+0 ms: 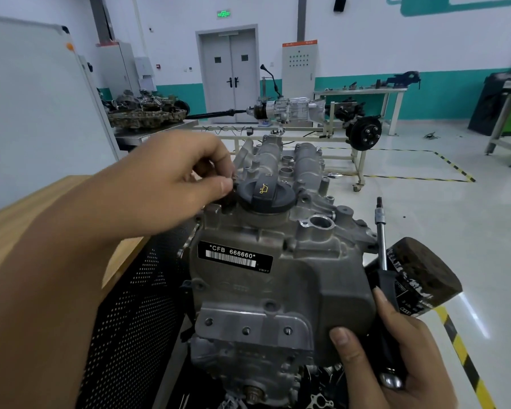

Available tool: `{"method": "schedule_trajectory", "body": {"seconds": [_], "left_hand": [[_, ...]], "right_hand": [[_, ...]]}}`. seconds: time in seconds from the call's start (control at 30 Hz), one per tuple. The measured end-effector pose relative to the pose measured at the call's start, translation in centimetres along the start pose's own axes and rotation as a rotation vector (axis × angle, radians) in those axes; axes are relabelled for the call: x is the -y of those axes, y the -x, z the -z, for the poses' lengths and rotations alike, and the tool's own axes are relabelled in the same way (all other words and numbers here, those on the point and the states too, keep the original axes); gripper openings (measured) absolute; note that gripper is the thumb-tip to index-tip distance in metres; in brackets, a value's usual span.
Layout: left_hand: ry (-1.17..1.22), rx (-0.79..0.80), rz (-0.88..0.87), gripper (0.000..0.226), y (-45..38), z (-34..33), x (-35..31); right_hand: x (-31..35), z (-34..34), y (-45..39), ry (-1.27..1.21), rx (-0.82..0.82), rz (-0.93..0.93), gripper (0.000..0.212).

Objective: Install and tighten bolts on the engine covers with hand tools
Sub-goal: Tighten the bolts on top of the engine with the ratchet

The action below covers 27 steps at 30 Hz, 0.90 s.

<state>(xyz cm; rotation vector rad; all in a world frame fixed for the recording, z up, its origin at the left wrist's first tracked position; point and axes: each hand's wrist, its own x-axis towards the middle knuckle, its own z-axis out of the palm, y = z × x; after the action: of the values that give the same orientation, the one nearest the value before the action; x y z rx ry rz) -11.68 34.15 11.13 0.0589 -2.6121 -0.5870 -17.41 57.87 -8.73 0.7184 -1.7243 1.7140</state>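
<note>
A grey cast engine (278, 261) with its covers stands in front of me, bearing a black label "CFB 666660". A black oil filler cap (266, 194) sits on top. My left hand (177, 184) reaches over the engine's left top edge, and its thumb and fingers pinch a small dark part, probably a bolt (233, 184), right beside the cap. My right hand (393, 355) holds a black-handled driver (382, 252) upright against the engine's right side, thumb resting on the cover. The driver's shaft and bit point upward.
A rusty black oil filter (422, 276) juts from the engine's right side behind the driver. A wooden bench (9, 219) and black perforated panel (136, 305) lie to the left. A gearbox on a frame (289, 110) and worktables stand beyond, across the shiny floor.
</note>
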Motion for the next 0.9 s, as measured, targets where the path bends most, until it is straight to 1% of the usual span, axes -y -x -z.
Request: {"method": "schedule_trajectory", "body": {"seconds": [0.03,0.1,0.13,0.17,0.2,0.23,0.33,0.37,0.4,0.47,0.57,0.67,0.73,0.8,0.9], "left_hand": [[0.09,-0.018,-0.042,0.009,0.1,0.1,-0.4],[0.251,-0.09,-0.148,0.019,-0.3,0.1,-1.7],[0.296,-0.136,-0.189,0.023,-0.9,-0.1,-2.6],[0.309,-0.167,-0.214,0.022,-1.6,-0.5,-3.7],[0.277,-0.165,-0.233,0.017,-2.5,-1.1,-4.7],[0.189,-0.128,-0.254,0.016,-3.5,-1.8,-5.8],[-0.24,0.117,-0.329,0.02,-5.7,-4.2,-8.2],[-0.337,0.203,-0.336,0.018,-6.1,-4.8,-8.4],[-0.402,0.276,-0.328,0.014,-6.5,-5.4,-8.5],[-0.474,0.357,-0.299,0.013,-7.0,-6.2,-8.2],[-0.478,0.392,-0.232,0.015,-7.4,-6.7,-8.2],[-0.516,0.379,-0.185,0.028,-7.7,-7.2,-9.0],[-0.527,0.373,-0.149,0.032,-7.8,-7.8,-9.7],[-0.575,0.388,-0.12,0.032,-8.0,-8.5,-10.4],[-0.692,0.464,-0.132,0.022,-7.9,-9.1,-11.0]], "right_hand": [[-0.2,0.0,0.0,-0.008,-0.005,0.003,0.058],[-0.5,-0.1,0.1,-0.018,-0.018,0.005,0.057],[-0.6,-0.1,0.1,-0.022,-0.025,0.002,0.057],[-0.7,-0.1,0.2,-0.031,-0.03,0.0,0.057],[-0.8,-0.1,0.3,-0.035,-0.038,-0.004,0.057],[-0.9,-0.2,0.4,-0.039,-0.047,-0.006,0.056],[-1.1,-0.1,0.5,-0.039,-0.054,-0.007,0.057],[-1.1,-0.1,0.6,-0.039,-0.052,-0.006,0.057],[-1.2,0.0,0.6,-0.042,-0.051,-0.006,0.057],[-1.3,0.0,0.7,-0.052,-0.052,-0.012,0.057],[-1.5,0.0,0.9,-0.062,-0.047,-0.016,0.058],[-1.7,0.0,1.0,-0.041,-0.031,-0.005,0.057],[-1.8,0.1,1.1,-0.04,-0.03,-0.012,0.056],[-1.9,0.1,1.1,-0.054,-0.036,-0.018,0.056],[-2.0,0.1,1.0,-0.074,-0.037,-0.013,0.055]]}}
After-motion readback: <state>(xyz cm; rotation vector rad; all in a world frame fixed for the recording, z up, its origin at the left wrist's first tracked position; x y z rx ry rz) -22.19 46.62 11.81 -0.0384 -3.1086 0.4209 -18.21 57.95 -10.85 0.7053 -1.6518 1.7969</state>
